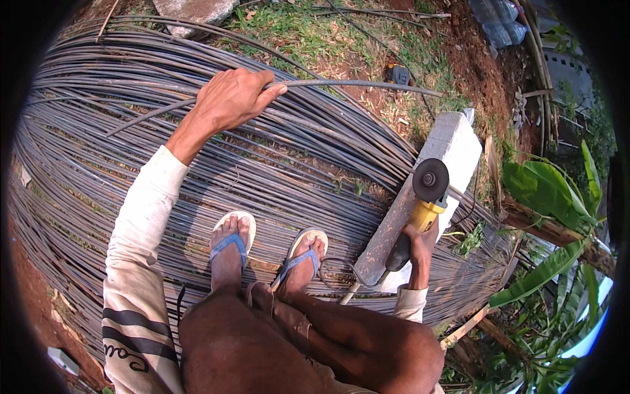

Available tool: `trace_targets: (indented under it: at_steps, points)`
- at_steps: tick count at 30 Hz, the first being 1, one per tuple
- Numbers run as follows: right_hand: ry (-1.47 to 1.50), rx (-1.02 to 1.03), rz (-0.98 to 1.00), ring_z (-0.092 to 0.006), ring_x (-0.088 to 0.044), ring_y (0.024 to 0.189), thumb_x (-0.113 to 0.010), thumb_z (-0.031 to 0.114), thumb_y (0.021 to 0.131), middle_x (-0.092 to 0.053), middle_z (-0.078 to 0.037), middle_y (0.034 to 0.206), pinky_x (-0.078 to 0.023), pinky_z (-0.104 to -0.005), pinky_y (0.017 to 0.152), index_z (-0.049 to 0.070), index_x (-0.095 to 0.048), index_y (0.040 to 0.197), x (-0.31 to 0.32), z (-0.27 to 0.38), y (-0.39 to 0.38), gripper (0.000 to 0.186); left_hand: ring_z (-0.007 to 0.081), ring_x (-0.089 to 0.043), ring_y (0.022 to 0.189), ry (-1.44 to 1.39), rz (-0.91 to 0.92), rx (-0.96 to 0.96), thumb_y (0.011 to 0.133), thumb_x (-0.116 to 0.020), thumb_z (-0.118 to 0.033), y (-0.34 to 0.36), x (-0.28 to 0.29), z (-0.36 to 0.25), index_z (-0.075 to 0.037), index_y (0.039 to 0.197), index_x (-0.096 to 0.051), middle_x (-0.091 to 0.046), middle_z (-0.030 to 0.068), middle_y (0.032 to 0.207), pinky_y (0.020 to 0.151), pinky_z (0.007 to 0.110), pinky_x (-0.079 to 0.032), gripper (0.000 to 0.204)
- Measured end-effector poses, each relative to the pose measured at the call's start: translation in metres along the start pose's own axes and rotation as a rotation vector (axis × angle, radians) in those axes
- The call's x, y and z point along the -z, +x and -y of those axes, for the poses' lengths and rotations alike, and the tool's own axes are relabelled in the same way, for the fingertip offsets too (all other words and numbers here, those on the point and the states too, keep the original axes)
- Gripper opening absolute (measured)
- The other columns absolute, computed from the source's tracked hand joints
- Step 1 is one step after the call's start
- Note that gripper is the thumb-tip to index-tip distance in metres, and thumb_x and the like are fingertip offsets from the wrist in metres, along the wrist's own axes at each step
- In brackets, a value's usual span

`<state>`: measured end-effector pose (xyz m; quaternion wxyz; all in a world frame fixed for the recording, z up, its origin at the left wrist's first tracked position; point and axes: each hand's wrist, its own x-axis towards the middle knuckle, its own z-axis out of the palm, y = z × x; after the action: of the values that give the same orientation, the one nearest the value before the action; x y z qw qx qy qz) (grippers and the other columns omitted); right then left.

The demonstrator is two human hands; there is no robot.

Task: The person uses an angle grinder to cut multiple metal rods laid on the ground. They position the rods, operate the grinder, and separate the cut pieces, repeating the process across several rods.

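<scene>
My left hand (pixel 231 100) is closed around a thin steel rod (pixel 357 83), palm down. The rod runs rightward past my fingers, and its other end slants down to the left. On the right, my right hand (pixel 422 246) grips a yellow and black angle grinder (pixel 425 214). Its dark round disc (pixel 430 180) points away from me, over a long whitish block (pixel 451 139). Whether the grinder rests on the block, I cannot tell. Beneath both hands spreads a wide layer of long steel rods (pixel 125 154).
My sandalled feet (pixel 231 246) stand on the rods. A yellow and black tape measure (pixel 398 73) lies on the grass beyond the block. A rough stone (pixel 197 12) sits at the far left, and plastic bottles (pixel 502 26) at the far right. Banana leaves (pixel 545 187) crowd the right side.
</scene>
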<state>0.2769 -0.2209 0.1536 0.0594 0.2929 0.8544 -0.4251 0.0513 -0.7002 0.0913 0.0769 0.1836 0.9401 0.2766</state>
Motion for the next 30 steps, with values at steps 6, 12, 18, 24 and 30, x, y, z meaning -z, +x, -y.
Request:
trace_targets:
  at_steps: [6, 12, 18, 24, 30]
  points:
    - [-0.029, 0.019, -0.022, -0.0214, -0.068, 0.091, -0.079, 0.002, 0.069, -0.068, -0.008, 0.106, -0.056, -0.0352, 0.085, 0.002, -0.054, 0.137, -0.002, 0.008, 0.008, 0.073, 0.0415, -0.063, 0.057, 0.000, -0.040, -0.016, 0.109, -0.062, -0.047, -0.003, 0.000, 0.000, -0.002, 0.097, -0.074, -0.062, 0.0178, 0.058, 0.058, 0.055, -0.052, 0.049]
    - [-0.004, -0.005, 0.010, -0.0210, -0.067, 0.093, -0.078, 0.001, 0.069, -0.067, -0.008, 0.110, -0.055, -0.0340, 0.087, 0.002, -0.053, 0.138, 0.001, -0.002, -0.005, 0.073, 0.0404, -0.062, 0.054, -0.007, -0.024, 0.008, 0.109, -0.061, -0.048, -0.001, -0.003, 0.001, -0.002, 0.096, -0.074, -0.059, 0.0168, 0.056, 0.056, 0.054, -0.051, 0.049]
    - [-0.033, -0.002, -0.009, -0.0207, -0.066, 0.094, -0.079, 0.002, 0.069, -0.067, -0.008, 0.110, -0.055, -0.0347, 0.087, 0.002, -0.054, 0.138, 0.000, -0.007, -0.011, 0.074, 0.0389, -0.057, 0.052, 0.000, -0.065, -0.036, 0.109, -0.061, -0.048, 0.000, -0.006, 0.003, -0.003, 0.095, -0.073, -0.056, 0.0162, 0.055, 0.055, 0.052, -0.047, 0.049]
    - [0.013, -0.016, -0.021, -0.0210, -0.067, 0.095, -0.080, 0.001, 0.069, -0.067, -0.008, 0.111, -0.055, -0.0348, 0.087, 0.002, -0.054, 0.138, -0.003, -0.001, 0.002, 0.074, 0.0386, -0.054, 0.051, 0.004, -0.058, -0.021, 0.109, -0.063, -0.046, -0.002, -0.006, 0.003, -0.004, 0.096, -0.073, -0.054, 0.0162, 0.054, 0.054, 0.051, -0.043, 0.045]
    - [-0.006, 0.001, 0.011, -0.0212, -0.067, 0.096, -0.079, 0.000, 0.069, -0.067, -0.008, 0.113, -0.055, -0.0349, 0.088, 0.002, -0.053, 0.141, -0.001, -0.008, -0.014, 0.077, 0.0367, -0.051, 0.049, -0.015, -0.096, -0.041, 0.109, -0.063, -0.047, -0.001, -0.009, 0.005, -0.004, 0.093, -0.071, -0.052, 0.0154, 0.053, 0.054, 0.051, -0.041, 0.047]
